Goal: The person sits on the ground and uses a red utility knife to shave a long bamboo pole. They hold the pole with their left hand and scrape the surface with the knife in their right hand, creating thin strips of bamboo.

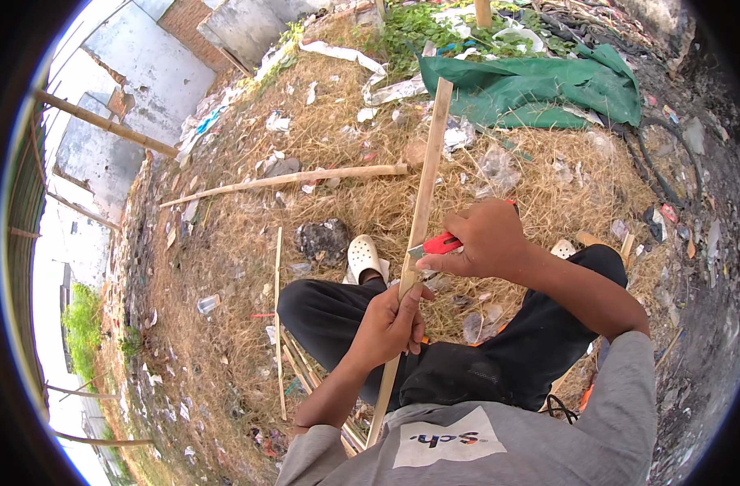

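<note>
A long flat bamboo strip (424, 194) slants up and away from my lap, its far end near the green sheet. My left hand (392, 324) is wrapped round the strip low down, above my thighs. In my right hand (490, 241) is a red utility knife (443, 244), gripped with the thumb toward the strip. The knife's blade (416, 252) is out and lies against the strip's right edge, a little beyond my left hand. The lower part of the strip passes beside my shirt.
A bamboo pole (285, 185) lies across dry grass ahead. Thin bamboo strips (298, 364) rest by my left thigh. A dark rock (322, 241) sits near my white clog (363, 257). A crumpled green sheet (540, 87) and scattered litter lie farther off.
</note>
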Available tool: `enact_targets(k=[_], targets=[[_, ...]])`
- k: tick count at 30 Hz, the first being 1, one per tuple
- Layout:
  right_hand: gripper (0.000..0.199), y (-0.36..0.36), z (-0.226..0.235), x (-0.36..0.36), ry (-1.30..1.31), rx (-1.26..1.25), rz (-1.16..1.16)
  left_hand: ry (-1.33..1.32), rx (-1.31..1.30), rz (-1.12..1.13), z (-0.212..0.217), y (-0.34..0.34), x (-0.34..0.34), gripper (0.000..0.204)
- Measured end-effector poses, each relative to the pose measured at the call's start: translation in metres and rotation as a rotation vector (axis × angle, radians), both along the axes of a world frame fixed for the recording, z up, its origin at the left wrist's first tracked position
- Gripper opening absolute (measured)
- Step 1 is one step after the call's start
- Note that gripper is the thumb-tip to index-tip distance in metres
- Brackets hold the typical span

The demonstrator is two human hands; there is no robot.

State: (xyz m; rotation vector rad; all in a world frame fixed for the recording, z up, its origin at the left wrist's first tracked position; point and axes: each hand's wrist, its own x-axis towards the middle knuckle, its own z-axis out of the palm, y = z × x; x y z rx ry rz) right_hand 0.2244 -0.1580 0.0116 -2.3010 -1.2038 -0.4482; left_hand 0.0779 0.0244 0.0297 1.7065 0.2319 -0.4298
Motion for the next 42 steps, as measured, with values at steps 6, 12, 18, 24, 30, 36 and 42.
enact_targets(k=[6, 12, 18, 24, 30, 36, 42], targets=[[0.07, 0.007, -0.004, -0.002, -0.026, -0.018, 0.002, -0.147, 0.187, 0.063, -0.005, -0.012, -0.01, 0.033], [0.071, 0.014, -0.009, 0.004, -0.079, -0.002, -0.01, -0.274, 0.211, 0.145, -0.008, -0.018, -0.014, 0.038], [0.071, 0.019, -0.017, -0.001, -0.094, 0.009, 0.021, -0.268, 0.185, 0.194, -0.012, -0.02, -0.017, 0.038], [0.072, 0.022, -0.019, 0.013, -0.153, 0.002, 0.013, -0.28, 0.222, 0.183, -0.011, -0.02, -0.016, 0.039], [0.074, 0.023, -0.022, 0.021, -0.181, -0.018, -0.001, -0.277, 0.173, 0.163, -0.017, -0.016, -0.018, 0.04], [0.074, 0.022, -0.026, 0.026, -0.231, -0.015, 0.012, -0.248, 0.155, 0.163, -0.012, -0.016, -0.02, 0.039], [0.074, 0.025, -0.029, 0.027, -0.203, -0.034, 0.013, -0.238, 0.13, 0.177, -0.02, -0.013, -0.026, 0.039]])
